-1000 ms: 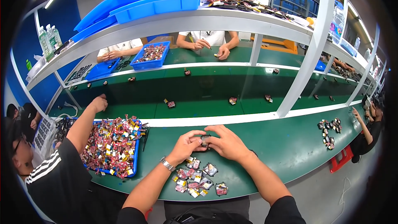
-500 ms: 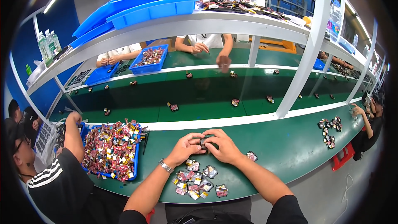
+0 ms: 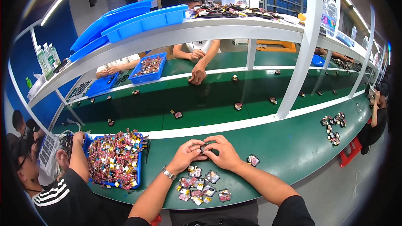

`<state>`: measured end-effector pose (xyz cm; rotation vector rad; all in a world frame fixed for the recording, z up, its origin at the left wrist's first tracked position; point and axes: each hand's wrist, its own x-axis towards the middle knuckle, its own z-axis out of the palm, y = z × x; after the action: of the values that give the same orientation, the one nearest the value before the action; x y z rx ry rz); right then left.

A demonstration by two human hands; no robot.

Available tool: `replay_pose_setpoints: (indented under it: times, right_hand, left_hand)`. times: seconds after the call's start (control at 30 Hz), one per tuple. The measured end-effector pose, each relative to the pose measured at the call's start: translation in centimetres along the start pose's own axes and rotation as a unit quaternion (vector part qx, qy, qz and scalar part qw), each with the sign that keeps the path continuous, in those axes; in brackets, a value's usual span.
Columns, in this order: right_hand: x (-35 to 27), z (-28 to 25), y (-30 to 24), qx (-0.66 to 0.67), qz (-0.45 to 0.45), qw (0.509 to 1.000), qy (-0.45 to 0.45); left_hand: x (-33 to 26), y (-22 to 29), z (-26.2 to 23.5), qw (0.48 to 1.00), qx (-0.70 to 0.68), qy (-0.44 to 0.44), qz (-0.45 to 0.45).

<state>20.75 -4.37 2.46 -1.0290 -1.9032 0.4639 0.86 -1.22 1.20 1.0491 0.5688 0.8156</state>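
Observation:
My left hand [image 3: 186,155] and my right hand [image 3: 224,154] meet over the green bench, fingers closed around a small dark casing [image 3: 203,148]. Most of it is hidden by my fingers, so its details cannot be made out. Just below my hands lies a loose group of small black-rimmed casings [image 3: 212,177] with pink, white and yellow parts inside. One more such casing [image 3: 253,160] sits apart, beside my right wrist.
A blue tray [image 3: 139,165] heaped with small pink-and-yellow wired parts stands left, near a co-worker's arm [image 3: 79,155]. Beyond a white rail, a green conveyor [image 3: 201,119] carries scattered casings. A white shelf [image 3: 201,31] with blue trays spans above. Further casings [image 3: 333,121] lie right.
My hands keep hold of the dark casing, with slight finger shifts. Across the conveyor, a person's hand has moved left and down to the belt. The view has tilted a little.

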Motion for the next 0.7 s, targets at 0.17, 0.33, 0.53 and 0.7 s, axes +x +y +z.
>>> replay_pose_setpoints:
  times: [0.17,0.33,0.53,0.7]
  right_hand:
    - [-0.2,0.4,-0.4,-0.001,0.003,1.0,0.008]
    - [-0.3,0.3,-0.2,0.006,-0.005,1.0,0.01]
    - [-0.4,0.9,-0.4,-0.002,0.011,0.999,0.031]
    - [-0.7,1.2,-0.2,-0.006,0.027,0.999,0.037]
  left_hand:
    - [0.1,-0.1,-0.1,1.0,0.017,-0.001,0.008]
    - [0.2,-0.5,0.0,1.0,0.026,0.004,0.011]
    - [0.2,-0.7,-0.3,1.0,0.017,-0.005,0.012]
    - [0.3,-0.8,-0.3,1.0,0.015,-0.006,0.014]
